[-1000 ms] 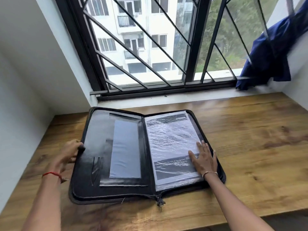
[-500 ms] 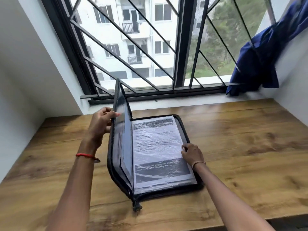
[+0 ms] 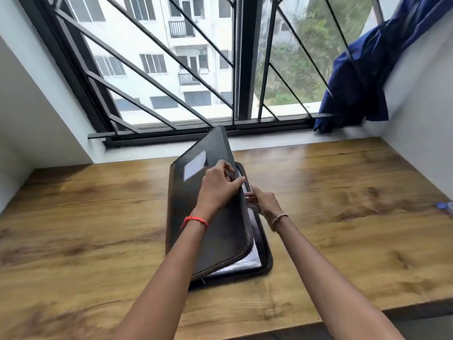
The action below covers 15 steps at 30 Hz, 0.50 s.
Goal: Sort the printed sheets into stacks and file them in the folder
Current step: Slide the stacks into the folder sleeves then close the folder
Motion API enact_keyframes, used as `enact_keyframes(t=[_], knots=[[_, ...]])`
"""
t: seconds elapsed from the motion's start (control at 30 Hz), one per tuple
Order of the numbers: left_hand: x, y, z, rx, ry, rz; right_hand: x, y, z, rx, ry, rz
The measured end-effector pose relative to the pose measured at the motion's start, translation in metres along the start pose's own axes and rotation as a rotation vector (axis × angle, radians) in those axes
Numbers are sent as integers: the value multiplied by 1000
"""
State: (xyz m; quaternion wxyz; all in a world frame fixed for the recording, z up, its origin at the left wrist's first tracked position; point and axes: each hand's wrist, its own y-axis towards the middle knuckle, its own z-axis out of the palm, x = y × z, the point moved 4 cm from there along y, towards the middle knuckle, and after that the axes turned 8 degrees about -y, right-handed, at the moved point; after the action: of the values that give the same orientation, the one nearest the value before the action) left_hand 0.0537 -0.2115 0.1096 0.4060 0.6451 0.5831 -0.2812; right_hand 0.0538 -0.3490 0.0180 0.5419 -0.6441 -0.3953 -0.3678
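A black zip folder (image 3: 220,241) lies in the middle of the wooden desk (image 3: 343,217), its cover swung over and almost down on the base. My left hand (image 3: 218,187) grips the cover's free right edge, fingers curled over it. A white corner of the printed sheets (image 3: 245,263) in plastic sleeves shows in the gap at the near right. My right hand (image 3: 263,203) sits at the folder's right rim, just under the cover edge, fingers curled at the gap; what they hold is hidden.
A barred window (image 3: 196,69) runs along the desk's far edge. A dark blue cloth (image 3: 362,69) hangs at the right of the sill. A small blue thing (image 3: 445,206) lies at the desk's right border. White walls close in on both sides.
My left hand has swung the cover from flat open on the left, through upright, over to the right, nearly shut. My right hand has slid from flat on the sheets to the folder's right rim.
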Motion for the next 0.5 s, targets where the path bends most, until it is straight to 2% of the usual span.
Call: enact_keyframes(t=[0.03,0.1,0.17,0.33,0.4,0.5], knots=[[5,-1,9,35,5,-13,5,2,1,52,146,52],[21,-5,21,67,10,-49,14,3,-3,111,204,75],[41,-11,23,60,35,-67,15,7,-8,90,84,39],[92,-33,21,126,146,-85,-3,20,-4,-138,-258,11],[108,-43,22,161,245,-115,-8,19,3,-235,-456,4],[126,-55,22,209,413,-131,-17,15,14,-280,-681,9]])
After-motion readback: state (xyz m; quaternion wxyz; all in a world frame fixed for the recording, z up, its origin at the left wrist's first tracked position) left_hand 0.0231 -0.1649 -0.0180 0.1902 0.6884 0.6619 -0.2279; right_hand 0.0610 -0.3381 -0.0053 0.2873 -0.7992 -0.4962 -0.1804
